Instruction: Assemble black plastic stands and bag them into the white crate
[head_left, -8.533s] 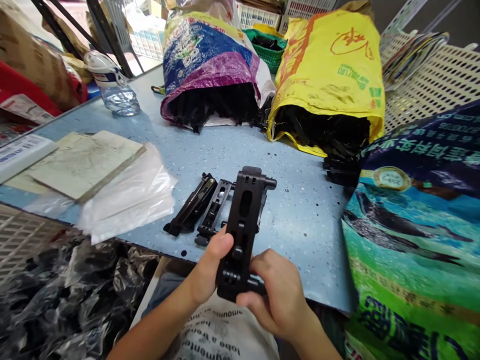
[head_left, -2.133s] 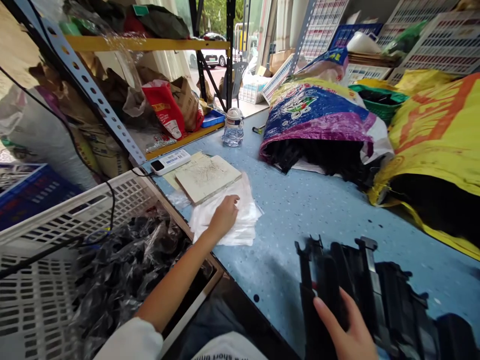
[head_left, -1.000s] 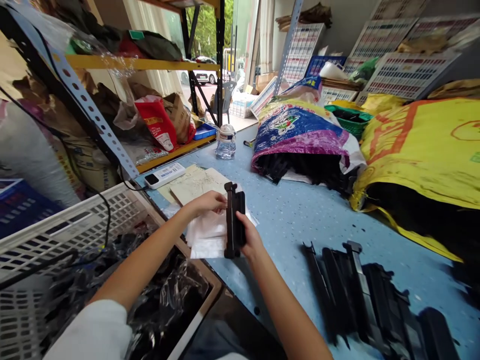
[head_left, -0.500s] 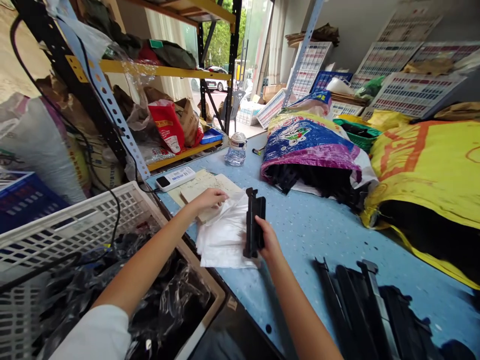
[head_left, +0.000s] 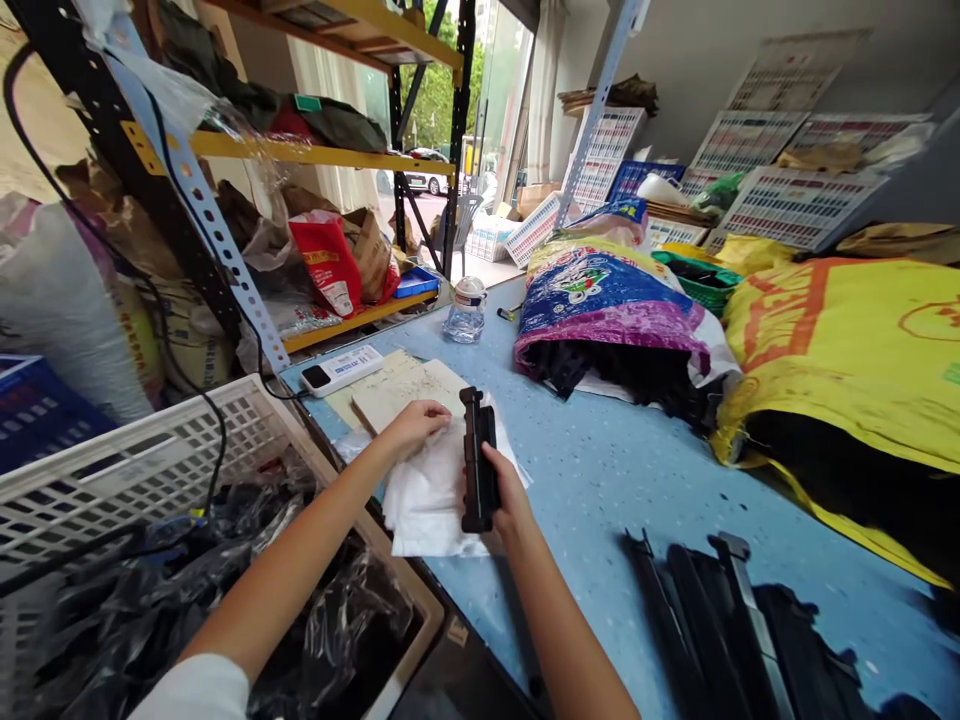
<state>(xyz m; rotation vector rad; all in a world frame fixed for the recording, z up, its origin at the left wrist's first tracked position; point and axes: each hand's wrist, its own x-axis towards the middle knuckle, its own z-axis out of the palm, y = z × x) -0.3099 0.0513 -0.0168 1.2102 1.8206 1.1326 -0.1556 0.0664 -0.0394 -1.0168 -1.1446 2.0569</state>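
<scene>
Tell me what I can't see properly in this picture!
All in the head view:
Held black part: one side, covered by the right hand.
Left hand: how many plastic sheets its fingertips pinch, too small.
Yellow bag: its inside, lost in shadow.
Other black parts: near ends, cut off by the bottom edge.

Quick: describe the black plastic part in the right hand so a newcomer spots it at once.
On the speckled blue tabletop, find the stack of thin white plastic bags. Overlapping its right side in the view is a long, narrow black plastic part, gripped in the right hand. Similar black parts lie at lower right, but this one alone is held.
</scene>
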